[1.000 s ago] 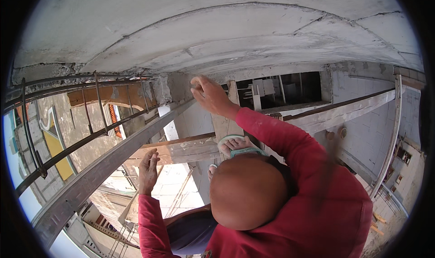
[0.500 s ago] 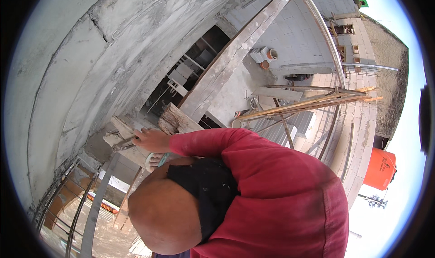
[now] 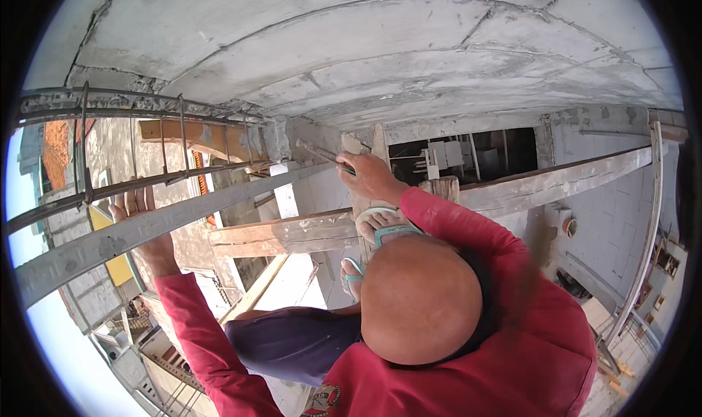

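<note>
My left hand (image 3: 134,201) is wrapped around a long grey beam (image 3: 183,211) from beneath. Its fingertips show above the upper edge, while the beam hides the palm. My right hand (image 3: 363,174) is closed on a slim, greyish hand tool (image 3: 316,151) whose exact kind I cannot make out. The tool's far end points left, near the beam's wall end. Below this hand, my foot in a green-strapped sandal (image 3: 379,225) rests on a rough wooden board (image 3: 358,206). My bare, raised knee (image 3: 423,300) blocks part of the view.
A concrete block wall (image 3: 380,51) curves across the top. Steel reinforcing bars (image 3: 139,175) run along the left. Wooden beams (image 3: 292,234) span a drop, with lower floors and rooftops visible beneath. A dark opening (image 3: 512,150) lies beyond my right hand.
The view has swung to the left, bringing my left hand and the grey beam into sight. My right hand stays near the wall, still closed on the tool.
</note>
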Action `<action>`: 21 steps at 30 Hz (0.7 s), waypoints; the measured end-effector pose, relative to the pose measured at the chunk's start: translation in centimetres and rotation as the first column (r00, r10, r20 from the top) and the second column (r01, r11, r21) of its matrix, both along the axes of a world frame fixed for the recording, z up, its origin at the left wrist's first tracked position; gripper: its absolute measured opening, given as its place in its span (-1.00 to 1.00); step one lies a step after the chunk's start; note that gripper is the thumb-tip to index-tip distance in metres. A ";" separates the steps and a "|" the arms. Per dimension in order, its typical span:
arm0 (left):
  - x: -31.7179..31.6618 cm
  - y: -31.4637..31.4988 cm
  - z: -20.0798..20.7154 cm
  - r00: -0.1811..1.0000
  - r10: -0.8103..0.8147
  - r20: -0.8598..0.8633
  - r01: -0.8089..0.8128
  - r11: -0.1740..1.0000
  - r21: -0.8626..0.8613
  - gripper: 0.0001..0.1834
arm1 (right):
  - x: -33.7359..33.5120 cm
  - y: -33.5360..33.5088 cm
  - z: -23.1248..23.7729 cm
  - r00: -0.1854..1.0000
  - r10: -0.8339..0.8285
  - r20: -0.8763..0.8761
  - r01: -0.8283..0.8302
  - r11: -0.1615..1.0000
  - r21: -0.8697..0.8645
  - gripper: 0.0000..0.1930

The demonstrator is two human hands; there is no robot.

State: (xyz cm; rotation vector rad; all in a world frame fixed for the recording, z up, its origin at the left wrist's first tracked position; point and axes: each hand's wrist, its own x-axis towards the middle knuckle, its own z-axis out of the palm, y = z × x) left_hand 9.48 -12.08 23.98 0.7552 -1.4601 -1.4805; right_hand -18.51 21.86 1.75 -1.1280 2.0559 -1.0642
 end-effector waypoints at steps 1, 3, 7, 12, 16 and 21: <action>-0.6 0.3 -0.2 0.998 -0.030 0.061 0.034 0.997 -0.072 -0.35 | -0.6 -1.8 0.4 0.999 0.049 0.006 -0.050 0.998 0.036 -0.79; -1.7 0.8 -1.1 0.996 -0.054 0.070 0.061 0.993 -0.102 -0.33 | -1.9 -4.8 0.7 0.986 0.120 -0.118 -0.114 0.992 0.055 -0.79; -2.7 1.1 -1.2 0.990 -0.023 0.137 0.038 0.994 -0.107 -0.27 | -3.2 -9.7 0.3 0.875 0.213 -0.434 -0.233 0.972 0.008 -0.74; -4.6 2.9 -0.4 0.983 0.022 0.184 0.003 0.991 -0.132 -0.34 | -1.5 -14.0 -1.4 0.828 0.281 -0.486 -0.277 0.957 0.083 -0.59; -6.9 2.6 -0.2 0.991 0.025 0.135 0.005 0.977 -0.212 -0.44 | 0.4 -16.1 -2.7 0.835 0.233 -0.499 -0.251 0.967 0.032 -0.57; -8.0 1.6 -0.7 0.994 0.040 0.101 -0.030 0.995 -0.098 -0.57 | 1.1 -17.8 -3.3 0.826 0.257 -0.502 -0.264 0.963 0.058 -0.60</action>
